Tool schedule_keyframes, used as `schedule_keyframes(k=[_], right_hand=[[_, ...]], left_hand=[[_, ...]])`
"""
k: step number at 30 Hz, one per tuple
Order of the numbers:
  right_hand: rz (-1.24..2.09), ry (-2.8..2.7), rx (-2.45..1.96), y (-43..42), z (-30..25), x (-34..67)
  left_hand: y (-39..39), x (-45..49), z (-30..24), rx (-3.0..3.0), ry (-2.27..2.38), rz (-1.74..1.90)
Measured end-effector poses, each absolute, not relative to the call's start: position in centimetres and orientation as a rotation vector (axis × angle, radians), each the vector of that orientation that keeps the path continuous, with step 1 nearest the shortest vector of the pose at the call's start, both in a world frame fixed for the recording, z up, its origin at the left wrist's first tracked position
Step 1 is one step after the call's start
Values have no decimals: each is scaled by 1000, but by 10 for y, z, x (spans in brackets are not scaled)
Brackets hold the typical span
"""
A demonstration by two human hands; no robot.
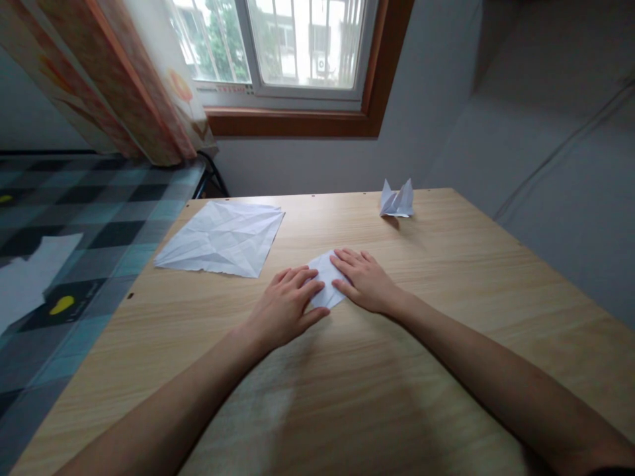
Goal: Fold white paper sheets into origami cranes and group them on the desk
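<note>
A small folded sheet of white paper lies flat near the middle of the wooden table. My left hand rests on its left side, fingers stretched out and the thumb along the near edge. Across from it, my right hand lies on the right side of the paper with its fingers spread flat. Both hands cover part of the sheet, so its full outline is hidden. Neither hand is closed around anything.
A larger creased white sheet lies at the table's far left. Toward the far right edge stands a folded paper figure with two points. Left of the table is a checked cloth with white paper pieces. A window is behind.
</note>
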State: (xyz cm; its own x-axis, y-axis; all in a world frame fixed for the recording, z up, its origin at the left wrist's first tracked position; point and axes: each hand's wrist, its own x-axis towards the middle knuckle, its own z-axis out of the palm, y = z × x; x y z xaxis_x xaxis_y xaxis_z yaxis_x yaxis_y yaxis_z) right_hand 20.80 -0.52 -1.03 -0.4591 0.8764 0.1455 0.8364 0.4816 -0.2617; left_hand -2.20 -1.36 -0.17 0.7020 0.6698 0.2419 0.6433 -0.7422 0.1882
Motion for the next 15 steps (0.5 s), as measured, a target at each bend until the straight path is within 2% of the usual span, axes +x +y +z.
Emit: schedule_keyframes(k=[4,11,15], right_hand=[[322,-2203,-1498,7,-16,219],[1195,-1317,-1219,8,-13,215],[1424,-1049,-1174,5,-2,214]], left_hand=[[-12,-23,-3,2801,1102,445],[-13,-22,-3,2790,1106,464],[-14,-22,-1,2786,1112,457]])
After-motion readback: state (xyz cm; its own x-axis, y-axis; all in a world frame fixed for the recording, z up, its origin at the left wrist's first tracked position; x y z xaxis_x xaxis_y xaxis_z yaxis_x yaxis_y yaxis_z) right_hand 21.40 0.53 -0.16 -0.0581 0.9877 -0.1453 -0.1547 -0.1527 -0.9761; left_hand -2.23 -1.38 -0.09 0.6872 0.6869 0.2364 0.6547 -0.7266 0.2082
